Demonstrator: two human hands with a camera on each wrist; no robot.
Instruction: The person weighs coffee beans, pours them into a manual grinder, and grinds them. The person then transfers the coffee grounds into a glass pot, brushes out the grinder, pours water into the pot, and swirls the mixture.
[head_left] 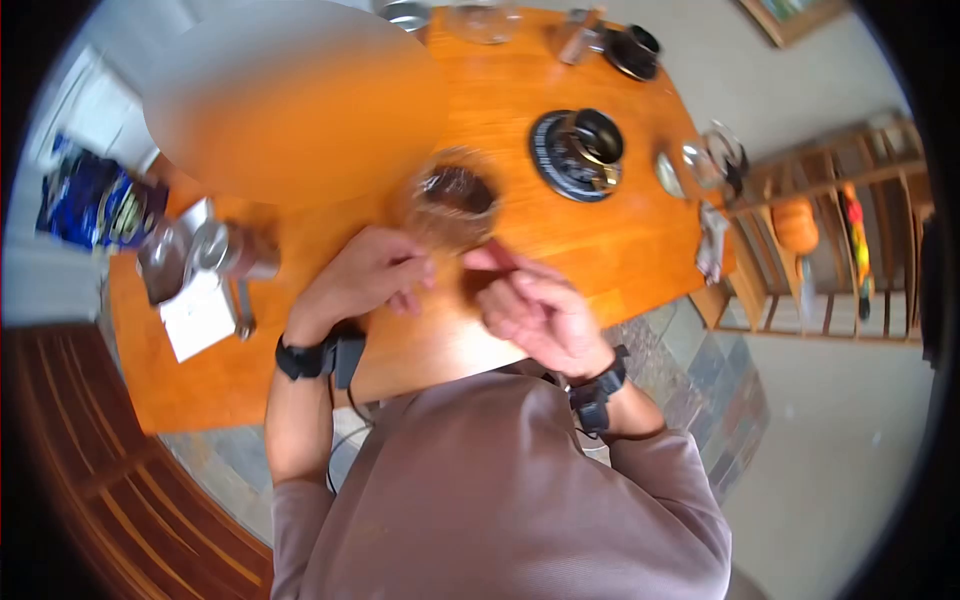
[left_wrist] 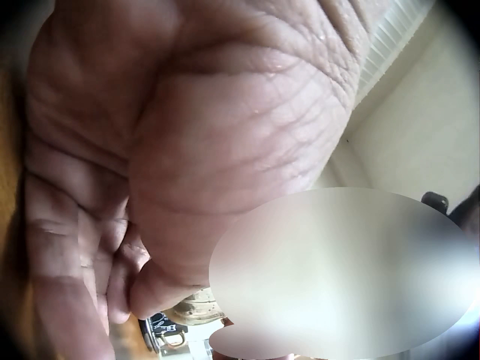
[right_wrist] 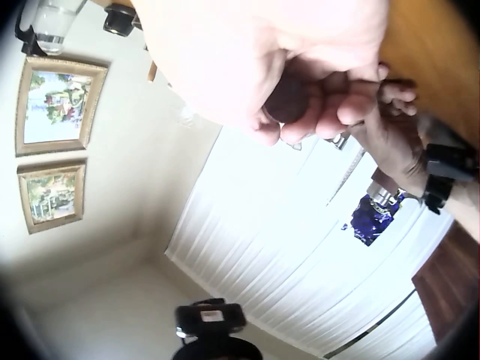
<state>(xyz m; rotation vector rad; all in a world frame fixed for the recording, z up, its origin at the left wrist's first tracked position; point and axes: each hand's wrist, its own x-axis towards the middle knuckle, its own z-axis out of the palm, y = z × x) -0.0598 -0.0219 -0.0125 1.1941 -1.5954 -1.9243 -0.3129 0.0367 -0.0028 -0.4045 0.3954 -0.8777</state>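
In the head view my right hand (head_left: pixel 540 318) is at the table's near edge with its fingers curled. They grip a dark, round-ended thing (right_wrist: pixel 288 99), seen between thumb and fingers in the right wrist view; its kind cannot be told. My left hand (head_left: pixel 375 270) hangs bent at the wrist, fingers loosely curved and holding nothing. Its palm (left_wrist: pixel 217 135) fills much of the left wrist view. Just beyond both hands stands a round clear glass vessel (head_left: pixel 455 200) with dark contents, blurred in the head view.
Right of the glass, a black cup (head_left: pixel 597 137) stands on a dark saucer (head_left: pixel 555 165). A second black cup (head_left: pixel 632 50) and a glass pitcher (head_left: pixel 712 160) lie farther off. To the left are a metallic canister (head_left: pixel 235 250), white paper (head_left: pixel 198 318) and a blue bag (head_left: pixel 100 200).
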